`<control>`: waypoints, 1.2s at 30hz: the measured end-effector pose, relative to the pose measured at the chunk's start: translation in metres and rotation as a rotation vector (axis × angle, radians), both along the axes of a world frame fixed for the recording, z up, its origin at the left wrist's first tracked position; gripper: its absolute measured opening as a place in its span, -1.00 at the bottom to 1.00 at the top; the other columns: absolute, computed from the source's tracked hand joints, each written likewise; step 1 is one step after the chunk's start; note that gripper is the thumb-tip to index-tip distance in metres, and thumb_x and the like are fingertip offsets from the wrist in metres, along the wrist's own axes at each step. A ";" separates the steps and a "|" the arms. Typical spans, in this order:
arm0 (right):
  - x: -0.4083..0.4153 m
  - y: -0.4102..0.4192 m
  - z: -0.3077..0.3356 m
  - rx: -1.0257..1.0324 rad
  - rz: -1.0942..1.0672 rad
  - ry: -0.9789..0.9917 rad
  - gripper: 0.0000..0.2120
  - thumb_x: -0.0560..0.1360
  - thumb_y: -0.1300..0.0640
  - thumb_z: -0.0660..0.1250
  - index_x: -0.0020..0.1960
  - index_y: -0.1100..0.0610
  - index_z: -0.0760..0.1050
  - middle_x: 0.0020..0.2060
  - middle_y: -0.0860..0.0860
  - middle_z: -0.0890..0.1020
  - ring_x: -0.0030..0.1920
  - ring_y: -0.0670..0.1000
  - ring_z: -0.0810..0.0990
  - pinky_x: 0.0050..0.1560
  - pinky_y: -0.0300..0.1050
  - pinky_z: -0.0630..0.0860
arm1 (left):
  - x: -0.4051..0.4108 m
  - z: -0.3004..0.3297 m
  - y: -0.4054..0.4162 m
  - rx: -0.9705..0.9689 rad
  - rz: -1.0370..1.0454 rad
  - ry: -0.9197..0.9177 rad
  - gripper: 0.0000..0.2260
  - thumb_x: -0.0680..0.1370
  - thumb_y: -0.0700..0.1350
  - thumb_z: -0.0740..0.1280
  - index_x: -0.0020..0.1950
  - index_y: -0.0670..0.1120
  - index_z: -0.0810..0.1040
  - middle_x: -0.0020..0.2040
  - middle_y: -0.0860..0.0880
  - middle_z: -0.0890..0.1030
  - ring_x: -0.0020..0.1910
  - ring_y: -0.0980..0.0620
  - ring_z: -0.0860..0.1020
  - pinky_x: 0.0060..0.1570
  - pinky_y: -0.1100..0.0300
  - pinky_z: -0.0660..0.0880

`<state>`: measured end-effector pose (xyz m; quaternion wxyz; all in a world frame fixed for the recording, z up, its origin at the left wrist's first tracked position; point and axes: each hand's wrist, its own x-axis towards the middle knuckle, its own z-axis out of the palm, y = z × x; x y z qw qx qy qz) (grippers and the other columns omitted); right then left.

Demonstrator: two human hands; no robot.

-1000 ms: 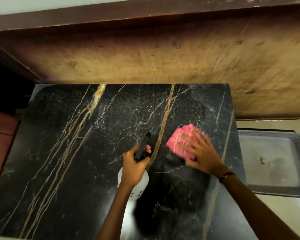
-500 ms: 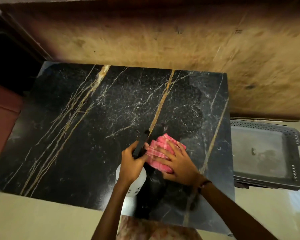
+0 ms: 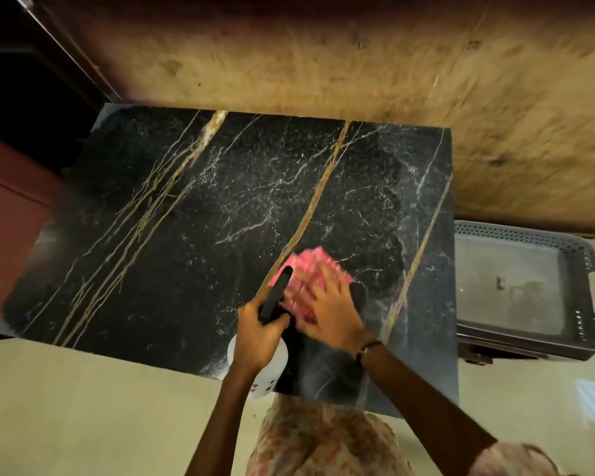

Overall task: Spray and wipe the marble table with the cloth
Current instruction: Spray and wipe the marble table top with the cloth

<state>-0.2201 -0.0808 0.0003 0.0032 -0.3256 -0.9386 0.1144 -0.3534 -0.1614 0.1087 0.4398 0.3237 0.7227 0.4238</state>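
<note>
Your right hand (image 3: 327, 305) lies flat with fingers spread on the folded pink cloth (image 3: 306, 269), pressing it onto the black marble table with gold and white veins (image 3: 186, 235). A spread palm loads the whole pad evenly, which suits wiping better than a pinch would; the blur over hand and cloth suggests a stroke in progress. The cloth sits toward the near right part of the table, just beside a long gold vein.

Your left hand (image 3: 260, 333) is clenched around the black trigger head (image 3: 276, 293) of a white plastic spray bottle (image 3: 267, 369), nozzle pointing away from you and touching or nearly touching the cloth's left edge. You hold it upright at the near edge, probably so another spray can follow without putting it down. I cannot tell whether the trigger is squeezed.

The marble beyond the cloth looks speckled, likely with droplets, so most of the surface seems left to wipe.

Count: one cloth, one spray bottle, one table, two hands, one dark band on your right wrist (image 3: 368, 348). Off to the right, apart from the table, sits one grey perforated plastic tray with handles (image 3: 584, 255), on top of something darker.
</note>
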 end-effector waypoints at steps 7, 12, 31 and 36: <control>0.105 -0.033 -0.002 0.023 0.006 0.066 -0.37 0.43 -0.27 0.20 0.47 -0.19 0.18 0.46 -0.01 0.29 0.49 0.21 0.11 0.42 0.35 0.07 | -0.006 0.003 -0.021 0.019 0.000 -0.032 -0.71 0.37 -0.49 0.27 -0.11 -0.15 0.59 -0.12 -0.12 0.64 -0.06 -0.03 0.59 -0.03 0.23 0.52; 0.059 -0.008 0.008 -0.088 -0.296 0.006 -0.35 0.43 -0.30 0.13 0.48 -0.15 0.17 0.50 0.02 0.24 0.50 0.28 0.05 0.36 0.45 0.12 | -0.013 0.006 -0.043 0.005 -0.050 -0.010 -0.72 0.39 -0.47 0.28 -0.10 -0.12 0.59 -0.13 -0.08 0.62 -0.13 0.00 0.57 -0.07 0.10 0.52; 0.110 -0.100 -0.002 -0.035 -0.243 0.021 -0.39 0.49 -0.28 0.11 0.50 -0.17 0.10 0.51 0.01 0.19 0.52 0.21 -0.01 0.39 0.41 0.12 | -0.022 0.009 -0.116 -0.018 -0.039 -0.027 -0.67 0.43 -0.44 0.28 -0.10 -0.01 0.59 -0.17 -0.04 0.63 -0.41 0.19 0.50 -0.40 0.36 0.40; 0.050 -0.086 0.002 -0.061 -0.477 0.035 -0.37 0.46 -0.29 0.08 0.48 -0.10 0.21 0.50 0.05 0.23 0.49 0.32 0.06 0.36 0.47 0.01 | -0.013 0.008 -0.117 -0.016 -0.081 -0.035 -0.67 0.40 -0.45 0.29 -0.11 -0.03 0.59 -0.18 -0.02 0.62 -0.35 0.10 0.47 -0.33 0.32 0.39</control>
